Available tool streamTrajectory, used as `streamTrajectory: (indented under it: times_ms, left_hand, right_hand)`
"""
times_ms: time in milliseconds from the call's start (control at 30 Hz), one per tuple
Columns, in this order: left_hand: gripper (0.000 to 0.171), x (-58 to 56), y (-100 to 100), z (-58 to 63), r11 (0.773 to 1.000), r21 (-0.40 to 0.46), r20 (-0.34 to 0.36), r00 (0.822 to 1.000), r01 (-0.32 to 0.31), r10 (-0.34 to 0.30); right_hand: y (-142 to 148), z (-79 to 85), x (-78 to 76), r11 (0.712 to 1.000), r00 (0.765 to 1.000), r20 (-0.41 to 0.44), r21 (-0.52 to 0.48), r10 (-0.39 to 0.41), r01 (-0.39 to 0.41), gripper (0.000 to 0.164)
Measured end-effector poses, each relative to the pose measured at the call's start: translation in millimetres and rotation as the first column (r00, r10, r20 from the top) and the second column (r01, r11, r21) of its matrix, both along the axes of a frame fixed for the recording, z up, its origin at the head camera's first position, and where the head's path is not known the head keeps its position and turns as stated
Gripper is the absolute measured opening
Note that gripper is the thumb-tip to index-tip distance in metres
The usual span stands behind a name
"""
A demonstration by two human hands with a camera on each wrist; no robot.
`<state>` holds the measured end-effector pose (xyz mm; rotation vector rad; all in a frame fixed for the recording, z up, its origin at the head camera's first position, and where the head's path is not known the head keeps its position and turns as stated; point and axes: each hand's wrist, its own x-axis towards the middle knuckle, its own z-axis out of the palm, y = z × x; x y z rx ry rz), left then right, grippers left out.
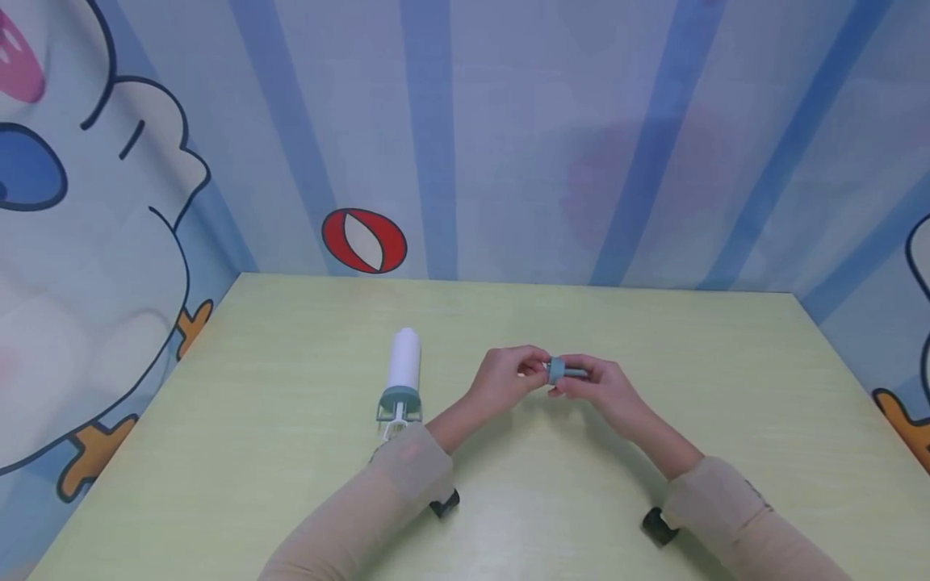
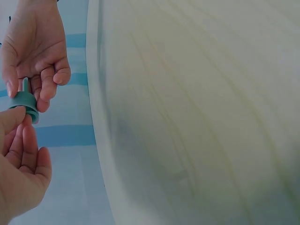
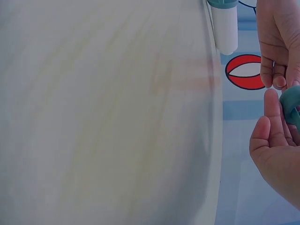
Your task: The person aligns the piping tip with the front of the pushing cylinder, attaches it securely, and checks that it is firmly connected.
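Note:
Between the two hands, over the table, is a teal ring-shaped screw cap (image 1: 556, 370) with a thin spout (image 1: 576, 373) pointing right. My left hand (image 1: 507, 378) pinches the cap's open end between thumb and fingertips. From the other side my right hand (image 1: 606, 391) holds it, thumb and fingers around the spout side. In the left wrist view the spout of the cap (image 2: 24, 99) points up toward the right palm. Only part of the cap (image 3: 290, 104) shows at the edge of the right wrist view.
Left of the hands lies a white tube-shaped press (image 1: 404, 359) with a teal collar and a white handle, partly behind the left sleeve (image 1: 414, 472). Both rest above a pale yellow-green table (image 1: 305, 323). A striped blue backdrop (image 1: 501, 161) rises behind its far edge.

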<state>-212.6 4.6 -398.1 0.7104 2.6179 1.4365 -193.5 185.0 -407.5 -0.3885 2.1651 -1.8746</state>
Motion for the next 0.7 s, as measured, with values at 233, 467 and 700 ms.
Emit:
streamTrajectory:
  times_ms: [233, 467, 700]
  left_hand:
    - [0.022, -1.5, -2.0, -0.4, 0.999, -0.009, 0.007, 0.999, 0.036, -0.036]
    - [0.023, -0.7, -3.2, 1.5, 0.998, -0.017, -0.008, 0.998, 0.061, -0.061]
    - [0.021, -0.5, -5.0, 0.8, 0.999, 0.001, -0.010, 0.999, 0.046, -0.046]
  right_hand:
    - [-1.1, 2.0, -0.4, 1.000, 1.000, 0.015, -0.005, 0.004, -0.004, 0.044]
    - [-1.3, 4.5, -0.4, 1.000, 0.999, 0.042, -0.009, 0.002, -0.002, 0.046]
    - [-1.3, 3.5, -1.3, 1.000, 0.999, 0.052, 0.005, 0.004, -0.004, 0.048]
